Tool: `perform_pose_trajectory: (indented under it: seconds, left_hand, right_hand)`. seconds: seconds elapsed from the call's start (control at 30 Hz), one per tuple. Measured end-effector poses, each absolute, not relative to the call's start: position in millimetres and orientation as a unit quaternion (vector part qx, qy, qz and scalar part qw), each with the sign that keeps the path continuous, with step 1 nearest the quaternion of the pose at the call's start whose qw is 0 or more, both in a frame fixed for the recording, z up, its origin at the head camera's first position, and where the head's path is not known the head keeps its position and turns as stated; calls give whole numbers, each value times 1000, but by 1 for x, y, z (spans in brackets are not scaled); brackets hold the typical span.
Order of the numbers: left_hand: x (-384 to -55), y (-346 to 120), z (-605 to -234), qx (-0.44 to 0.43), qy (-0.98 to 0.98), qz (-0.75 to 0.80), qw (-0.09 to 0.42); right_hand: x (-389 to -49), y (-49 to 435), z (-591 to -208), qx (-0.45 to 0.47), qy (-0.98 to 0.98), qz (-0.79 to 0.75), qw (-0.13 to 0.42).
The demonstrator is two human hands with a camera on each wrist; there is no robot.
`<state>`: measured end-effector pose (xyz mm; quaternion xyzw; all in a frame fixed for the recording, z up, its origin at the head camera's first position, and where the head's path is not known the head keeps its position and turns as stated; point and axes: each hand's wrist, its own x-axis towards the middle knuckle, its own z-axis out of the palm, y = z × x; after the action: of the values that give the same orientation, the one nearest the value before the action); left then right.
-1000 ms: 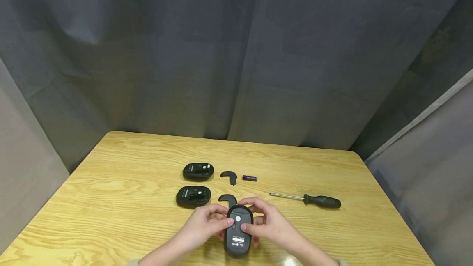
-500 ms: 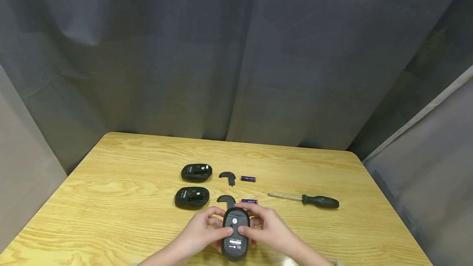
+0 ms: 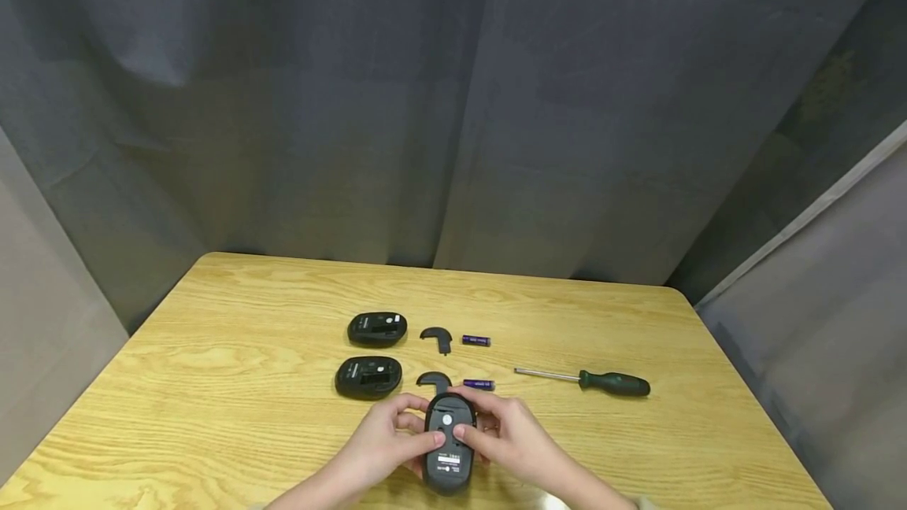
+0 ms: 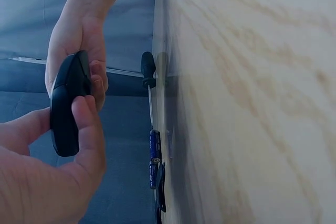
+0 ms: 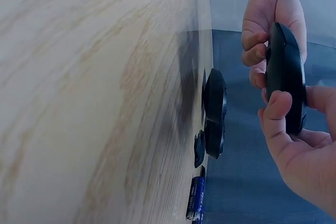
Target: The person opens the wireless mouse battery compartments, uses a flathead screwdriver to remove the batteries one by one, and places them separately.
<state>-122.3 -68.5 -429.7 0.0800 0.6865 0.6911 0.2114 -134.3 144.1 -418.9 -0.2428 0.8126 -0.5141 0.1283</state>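
Observation:
A black computer mouse (image 3: 449, 447) is held underside up between both hands, raised off the table as both wrist views show. My left hand (image 3: 383, 441) grips its left side, the thumb on the underside and fingers curled beneath. On the opposite side my right hand (image 3: 512, 435) holds it the same way, its thumb also on the underside and its index finger at the far end. In the left wrist view the mouse (image 4: 65, 106) appears edge-on between the two hands. A black battery cover (image 3: 434, 380) lies just beyond the held mouse, which overlaps its stem.
Two more mice, one farther back (image 3: 378, 330) and one nearer (image 3: 368, 378), lie underside up with open battery slots. A second cover (image 3: 437, 338) and two purple batteries, a far one (image 3: 476, 341) and a near one (image 3: 479, 385), lie beside them. A green-handled screwdriver (image 3: 615, 384) lies at right.
The held mouse has shifted slightly left with both hands. The nearer battery, hidden behind the right hand a second ago, now shows. Both thumbs stay on the underside.

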Motion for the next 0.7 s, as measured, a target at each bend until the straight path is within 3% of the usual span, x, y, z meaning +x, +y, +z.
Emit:
perform_pose_trajectory:
  seconds: [0.23, 0.7]
  left_hand:
    - [-123, -67, -429, 81, 692, 686, 208]
    - [-122, -75, -420, 87, 703, 674, 210]
  right_hand:
    - [-134, 145, -416, -223, 815, -520, 128]
    - [-144, 142, -406, -202, 827, -520, 68]
